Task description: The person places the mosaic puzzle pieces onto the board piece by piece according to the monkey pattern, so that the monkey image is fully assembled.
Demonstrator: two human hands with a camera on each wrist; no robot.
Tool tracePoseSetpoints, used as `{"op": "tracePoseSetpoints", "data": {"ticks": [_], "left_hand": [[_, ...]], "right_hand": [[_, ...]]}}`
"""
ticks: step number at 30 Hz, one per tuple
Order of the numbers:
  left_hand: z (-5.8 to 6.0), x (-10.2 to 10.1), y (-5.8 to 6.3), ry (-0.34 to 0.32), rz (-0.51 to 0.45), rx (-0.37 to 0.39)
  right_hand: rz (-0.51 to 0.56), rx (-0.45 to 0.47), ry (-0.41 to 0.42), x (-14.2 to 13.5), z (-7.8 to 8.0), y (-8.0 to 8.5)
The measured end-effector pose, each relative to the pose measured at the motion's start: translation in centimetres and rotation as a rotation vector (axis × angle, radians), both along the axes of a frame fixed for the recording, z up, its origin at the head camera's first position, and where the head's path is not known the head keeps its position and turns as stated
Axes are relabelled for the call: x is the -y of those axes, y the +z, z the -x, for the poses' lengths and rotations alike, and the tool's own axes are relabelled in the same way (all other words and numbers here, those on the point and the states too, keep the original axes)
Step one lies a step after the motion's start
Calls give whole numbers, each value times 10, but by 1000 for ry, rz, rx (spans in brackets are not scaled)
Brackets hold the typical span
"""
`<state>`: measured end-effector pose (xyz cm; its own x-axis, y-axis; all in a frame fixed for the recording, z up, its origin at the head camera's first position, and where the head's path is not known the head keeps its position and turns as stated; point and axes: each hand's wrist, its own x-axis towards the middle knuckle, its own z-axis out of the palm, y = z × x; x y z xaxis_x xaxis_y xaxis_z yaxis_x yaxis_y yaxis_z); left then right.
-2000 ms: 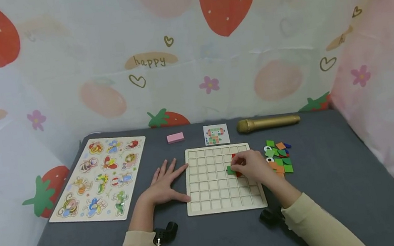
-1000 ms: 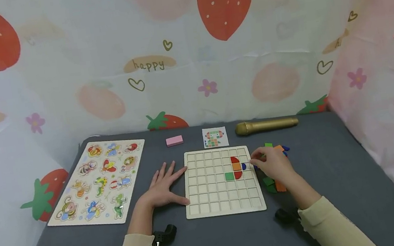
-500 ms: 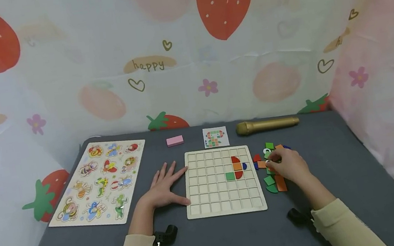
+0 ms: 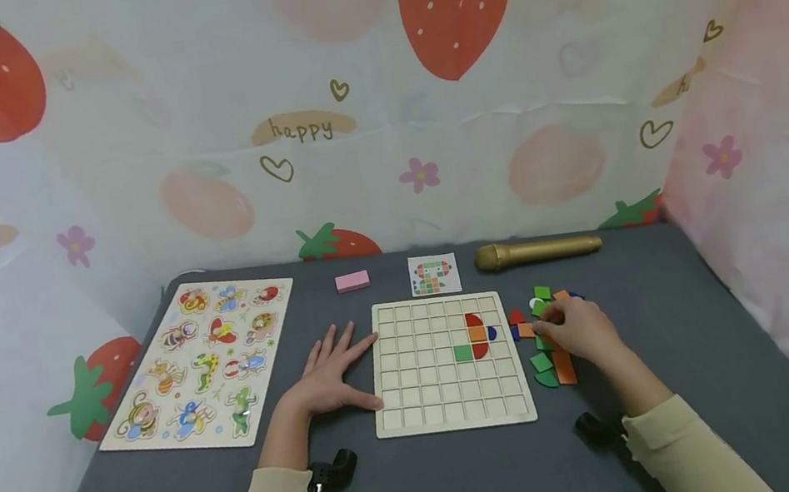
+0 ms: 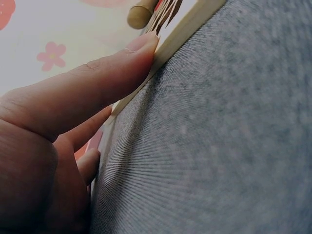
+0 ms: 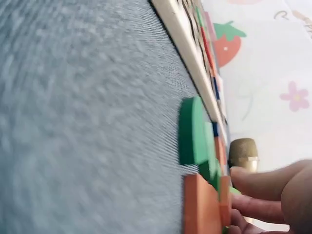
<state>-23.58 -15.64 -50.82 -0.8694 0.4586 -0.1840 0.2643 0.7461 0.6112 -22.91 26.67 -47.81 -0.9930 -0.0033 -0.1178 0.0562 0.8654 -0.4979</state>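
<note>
My left hand (image 4: 329, 381) lies with fingers spread beside a pale wooden grid board (image 4: 410, 303). Its thumb and index fingertip touch the board's left edge, and the left wrist view shows the thumb (image 5: 107, 73) against that edge. In the grid sit two red pieces (image 4: 475, 320) around an orange square (image 4: 477, 334), a blue half-round piece (image 4: 492, 333) and a green square (image 4: 462, 352). Right of the board my right hand (image 4: 581, 333) has bent fingers down in a pile of colored pieces (image 4: 565, 369). Whether thumb and index finger pinch a piece is hidden.
A card with a colored pattern (image 4: 434, 274) lies behind the board, between a pink block (image 4: 352, 282) and a gold microphone (image 4: 539, 251). At the left lies a board of cartoon insects and animals (image 4: 227, 404). A strawberry-print cloth (image 4: 385, 180) hangs behind the table.
The right hand has let go of the green square on the grid and moved right to the pile. Over the last half second it stays there. The left hand keeps its place.
</note>
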Motion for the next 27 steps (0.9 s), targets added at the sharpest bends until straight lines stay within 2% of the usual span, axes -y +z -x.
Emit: {"op": "tracePoseSetpoints", "data": {"ticks": [6, 15, 27], "left_hand": [[0, 0, 0, 3, 3, -3], [-1, 0, 1, -3, -4, -3], [-1, 1, 1, -10, -5, -3]], "right_hand": [[32, 15, -41, 4, 3, 0], [1, 51, -53, 2, 0, 4], [19, 98, -49, 3, 6, 2]]}}
